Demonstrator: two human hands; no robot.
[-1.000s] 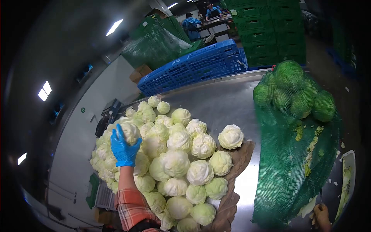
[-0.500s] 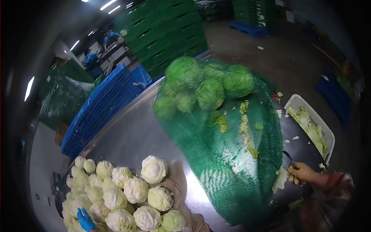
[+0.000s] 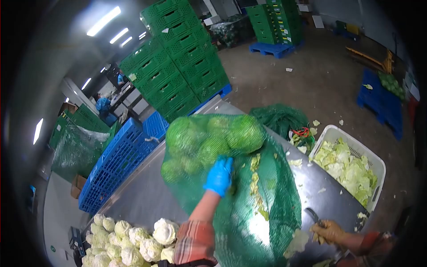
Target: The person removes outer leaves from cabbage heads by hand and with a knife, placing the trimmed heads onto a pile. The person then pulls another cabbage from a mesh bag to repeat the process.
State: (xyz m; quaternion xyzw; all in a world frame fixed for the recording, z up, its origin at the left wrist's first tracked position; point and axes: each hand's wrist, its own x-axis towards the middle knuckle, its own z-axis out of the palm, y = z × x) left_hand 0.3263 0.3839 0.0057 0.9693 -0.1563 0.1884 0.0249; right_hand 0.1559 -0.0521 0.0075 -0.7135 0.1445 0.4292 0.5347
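Observation:
My left hand [image 3: 219, 176], in a blue glove, reaches over the green mesh bag [image 3: 278, 196] with its fingers stretched out against the lower cabbages. Several green cabbages [image 3: 247, 133] are bunched at the bag's far end. Loose yellowish leaf scraps [image 3: 255, 182] show along the mesh. At the table's right side, my right hand [image 3: 328, 232], in a tan glove, is closed round a knife [image 3: 313, 215] with a curved dark blade. A pale cabbage leaf [image 3: 296, 244] is just left of that hand.
Trimmed pale cabbages [image 3: 138, 242] are piled at the metal table's [image 3: 147, 189] near left. A white crate [image 3: 379, 171] of leaf trimmings stands to the right. A blue plastic pallet [image 3: 111, 162] and stacked green crates [image 3: 180, 66] stand beyond the table. People work at the far left.
My left hand has moved from the pale cabbage pile up and right onto the mesh bag. My right hand still holds the knife near the same spot. The view has shifted.

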